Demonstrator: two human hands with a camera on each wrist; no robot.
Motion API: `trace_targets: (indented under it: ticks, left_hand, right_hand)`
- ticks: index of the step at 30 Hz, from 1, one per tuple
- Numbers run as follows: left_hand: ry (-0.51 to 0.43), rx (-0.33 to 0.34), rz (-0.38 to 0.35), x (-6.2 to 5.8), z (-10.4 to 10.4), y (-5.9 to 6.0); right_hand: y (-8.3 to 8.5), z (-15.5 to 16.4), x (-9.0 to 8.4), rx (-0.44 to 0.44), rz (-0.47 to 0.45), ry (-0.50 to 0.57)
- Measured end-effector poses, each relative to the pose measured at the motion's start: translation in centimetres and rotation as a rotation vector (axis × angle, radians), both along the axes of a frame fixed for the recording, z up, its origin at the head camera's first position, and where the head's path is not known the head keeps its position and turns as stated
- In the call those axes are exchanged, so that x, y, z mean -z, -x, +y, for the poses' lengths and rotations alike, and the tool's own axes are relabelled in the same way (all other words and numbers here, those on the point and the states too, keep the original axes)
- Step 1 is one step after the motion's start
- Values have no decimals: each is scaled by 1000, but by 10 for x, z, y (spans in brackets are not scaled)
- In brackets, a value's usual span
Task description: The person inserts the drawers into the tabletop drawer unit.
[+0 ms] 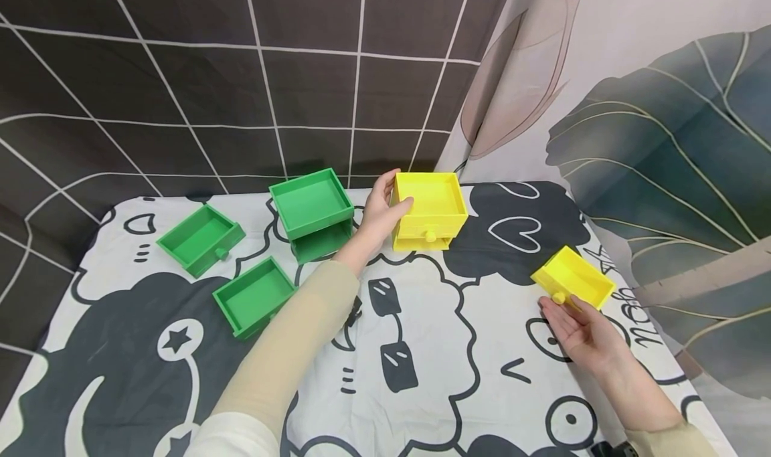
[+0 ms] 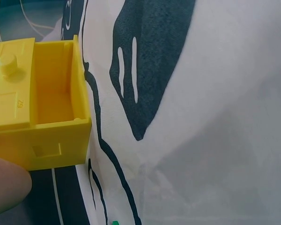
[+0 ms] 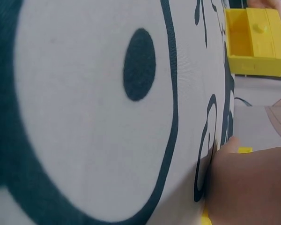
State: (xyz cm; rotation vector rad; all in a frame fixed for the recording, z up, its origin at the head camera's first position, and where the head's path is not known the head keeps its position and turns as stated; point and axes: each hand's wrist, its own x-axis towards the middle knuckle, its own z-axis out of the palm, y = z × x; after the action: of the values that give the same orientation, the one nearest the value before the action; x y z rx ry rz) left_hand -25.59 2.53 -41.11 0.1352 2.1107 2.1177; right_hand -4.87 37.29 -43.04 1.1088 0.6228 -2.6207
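Observation:
In the head view, a small yellow cabinet (image 1: 430,203) stands at the back of the table, with a shallow tray-like top. Its upper drawer, with a round knob, sits inside; the lower slot is vacant. My left hand (image 1: 376,216) holds the cabinet's left side, thumb near the top's edge and fingers toward the back. A loose yellow drawer (image 1: 575,276) lies at the right, knob facing me. My right hand (image 1: 587,336) is at that drawer's front, palm up, fingers fairly straight beside the knob; whether they touch it I cannot tell.
Left of the yellow cabinet stands a green cabinet (image 1: 311,206) with an open slot. Two green drawers, one farther back (image 1: 201,239) and one nearer (image 1: 254,296), lie left of my left forearm. A dark gridded cloth (image 1: 211,75) hangs behind the table.

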Motion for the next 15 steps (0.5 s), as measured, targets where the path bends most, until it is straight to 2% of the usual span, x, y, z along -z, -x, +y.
trace_targets:
  ticks: [9,15]
  left_hand:
    - [0,-3,1,-2,0,-1]
    - [4,-5,-10,-1,0,-1]
  right_hand:
    - [3,-2,0,27,-17,32]
    - [4,-6,-2,83,-70,36]
